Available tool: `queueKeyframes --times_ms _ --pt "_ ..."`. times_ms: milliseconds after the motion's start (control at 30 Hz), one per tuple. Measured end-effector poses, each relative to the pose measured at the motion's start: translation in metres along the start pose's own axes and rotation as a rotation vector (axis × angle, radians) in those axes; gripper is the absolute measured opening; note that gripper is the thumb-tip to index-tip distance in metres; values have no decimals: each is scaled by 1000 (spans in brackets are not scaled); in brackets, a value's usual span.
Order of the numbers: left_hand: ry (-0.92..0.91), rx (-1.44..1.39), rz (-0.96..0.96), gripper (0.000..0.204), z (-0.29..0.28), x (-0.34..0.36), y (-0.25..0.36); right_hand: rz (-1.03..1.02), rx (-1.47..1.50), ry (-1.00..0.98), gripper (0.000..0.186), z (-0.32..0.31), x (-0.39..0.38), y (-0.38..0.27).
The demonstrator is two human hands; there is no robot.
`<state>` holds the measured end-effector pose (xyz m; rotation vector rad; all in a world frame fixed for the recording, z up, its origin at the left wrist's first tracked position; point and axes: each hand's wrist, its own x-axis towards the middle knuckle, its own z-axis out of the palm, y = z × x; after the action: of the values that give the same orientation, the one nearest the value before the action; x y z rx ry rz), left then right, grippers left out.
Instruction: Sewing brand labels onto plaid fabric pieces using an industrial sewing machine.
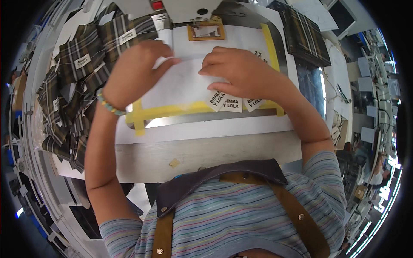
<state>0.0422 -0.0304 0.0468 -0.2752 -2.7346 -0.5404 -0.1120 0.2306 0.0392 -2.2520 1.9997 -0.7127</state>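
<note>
My left hand (146, 69) is at the upper left of a white work sheet (180, 86) bordered with yellow tape, fingertips bunched near a faint strip or edge; what they hold is unclear. My right hand (232, 71) rests over the sheet to its right, fingers curved, thumb apart from the index finger near several white printed labels (230, 104). Beyond both hands, a gold-coloured frame (205, 31) sits beneath the pale head of a machine (191, 8).
Plaid fabric pieces with white labels (73, 90) heap along the left. A stack of folded plaid cloth (303, 36) sits at upper right, near scissors (342, 92) on a side surface. Another person (378, 174) is at the far right. The table's front edge (142, 172) borders my body.
</note>
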Motion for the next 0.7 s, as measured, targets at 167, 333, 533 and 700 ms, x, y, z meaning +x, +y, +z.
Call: queueKeyframes --times_ms 167,333,533,700 --pt "184 -135 24 6 58 25 22 123 115 0 27 12 10 -6" --pt "389 -245 52 5 73 21 15 227 136 -47 17 9 11 -9" --pt "293 -343 -57 7 73 20 16 261 209 17 10 12 14 -14" --pt "314 -484 -79 23 65 22 20 358 375 114 7 0 12 -6"
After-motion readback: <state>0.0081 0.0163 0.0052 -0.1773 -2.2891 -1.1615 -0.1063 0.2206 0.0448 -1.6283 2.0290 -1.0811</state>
